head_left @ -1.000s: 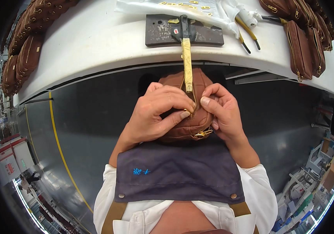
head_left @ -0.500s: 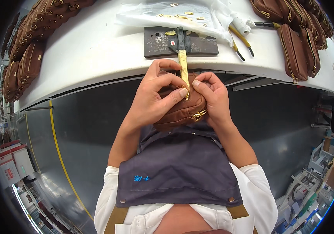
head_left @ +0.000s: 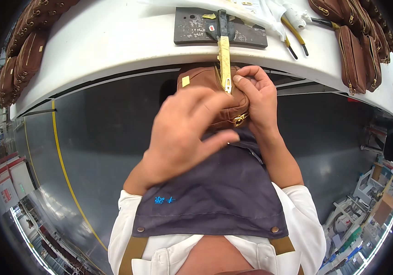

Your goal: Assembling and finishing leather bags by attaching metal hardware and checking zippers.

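A small brown zipped bag (head_left: 196,74) hangs at the table's front edge, over the end of a bar wrapped in yellow tape (head_left: 224,57). On the bar's tip lies a gold zipper pull (head_left: 228,85), beside the open zipper. My right hand (head_left: 261,94) pinches the bag's right side near the bar. My left hand (head_left: 182,128), smeared by motion, is in front of the bag with thumb and fingers apart and nothing visible in it. A gold clasp (head_left: 239,120) sits at the bag's lower corner, between my hands.
The bar is fixed to a dark metal plate (head_left: 251,36) on the white table (head_left: 114,36). Behind it lies white plastic sheeting (head_left: 270,18) with gold parts. Yellow-handled pliers (head_left: 296,34) are to the right. Brown bags (head_left: 353,59) are stacked at both sides.
My left hand has come off the zipper pull and moved back toward me, its fingers spreading. My right hand keeps its pinch on the bag. The view has shifted, so the table appears higher.
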Demonstrator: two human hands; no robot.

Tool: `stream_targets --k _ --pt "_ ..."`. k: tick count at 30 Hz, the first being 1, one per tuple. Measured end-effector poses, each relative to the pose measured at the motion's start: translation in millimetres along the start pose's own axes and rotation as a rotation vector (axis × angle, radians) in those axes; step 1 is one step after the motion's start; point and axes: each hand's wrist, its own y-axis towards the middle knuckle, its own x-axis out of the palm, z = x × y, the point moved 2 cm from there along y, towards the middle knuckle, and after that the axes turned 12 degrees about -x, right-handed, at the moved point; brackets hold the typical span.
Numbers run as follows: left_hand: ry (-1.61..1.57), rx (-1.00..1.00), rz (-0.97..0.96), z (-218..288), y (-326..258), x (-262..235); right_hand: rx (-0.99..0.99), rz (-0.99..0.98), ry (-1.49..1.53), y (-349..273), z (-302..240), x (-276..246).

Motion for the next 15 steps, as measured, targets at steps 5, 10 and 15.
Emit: stream_targets --k 5,10,15 --pt "0.321 0.119 0.135 -3.5 -16.9 27.5 -0.001 -0.063 -0.035 1.3 1.5 -7.4" --pt "0.297 0.158 0.208 -14.2 -15.9 37.5 0.002 -0.118 -0.075 4.9 -4.0 -8.4" --pt "0.240 0.133 0.192 -18.4 -17.5 38.3 0.227 -0.528 -0.601 29.5 -57.8 -22.3"
